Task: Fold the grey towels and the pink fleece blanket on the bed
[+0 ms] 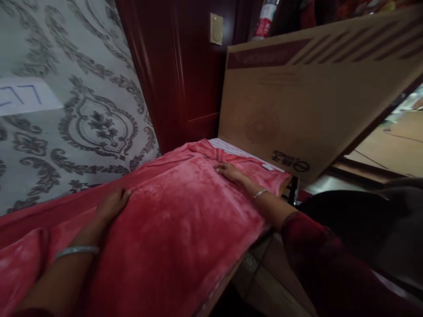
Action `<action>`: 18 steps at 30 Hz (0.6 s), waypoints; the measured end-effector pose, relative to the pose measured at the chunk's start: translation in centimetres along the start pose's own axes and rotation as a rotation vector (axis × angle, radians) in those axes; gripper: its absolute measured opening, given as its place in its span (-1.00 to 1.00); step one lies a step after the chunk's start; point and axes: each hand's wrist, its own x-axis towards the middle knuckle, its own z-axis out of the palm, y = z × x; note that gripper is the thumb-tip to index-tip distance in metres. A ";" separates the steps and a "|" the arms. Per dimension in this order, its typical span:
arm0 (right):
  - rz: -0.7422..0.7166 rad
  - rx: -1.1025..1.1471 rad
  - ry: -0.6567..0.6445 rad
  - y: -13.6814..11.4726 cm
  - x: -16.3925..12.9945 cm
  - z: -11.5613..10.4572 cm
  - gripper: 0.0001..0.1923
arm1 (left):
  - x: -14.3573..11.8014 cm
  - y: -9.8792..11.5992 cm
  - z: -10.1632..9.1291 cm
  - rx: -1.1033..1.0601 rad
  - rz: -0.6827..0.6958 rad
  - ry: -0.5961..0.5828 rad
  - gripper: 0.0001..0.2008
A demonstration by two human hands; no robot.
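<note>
A red plush blanket (172, 220) is spread out in front of me, with one layer folded over another. My left hand (114, 204) is closed at the left corner of the folded layer, its fingers bent against the cloth; a pale bangle circles that wrist. Farther off, my right hand (229, 171) rests on the blanket near the far right edge of the fold. Its fingers are slightly bent and a little apart, touching the plush, and a metal bracelet (260, 193) sits on that wrist. A small white label (268, 167) shows at the blanket's far right end.
Patterned wallpaper (99, 119) with a paper note (28, 96) rises at the left. Behind the blanket stand a dark red wooden panel (178, 66) and a large cardboard box (297, 101). A bottle (265, 20) shows behind the box. Something black (350, 215) is at the right.
</note>
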 end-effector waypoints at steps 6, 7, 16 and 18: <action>0.059 -0.034 -0.042 2.5 -9.3 -4.4 -0.82 | -4.9 7.5 -1.3 0.065 0.337 0.076 -0.53; 0.061 -0.036 -0.041 2.7 -10.5 -4.9 -0.81 | -6.5 9.4 -1.2 -0.002 0.435 0.037 -0.57; 0.091 -0.103 0.044 2.9 -16.5 -6.1 -0.76 | -18.4 21.5 0.3 -0.262 0.844 -0.137 -0.65; 0.105 -0.116 0.088 2.7 -16.8 -5.9 -0.76 | -19.0 22.1 0.5 -0.231 0.864 -0.123 -0.63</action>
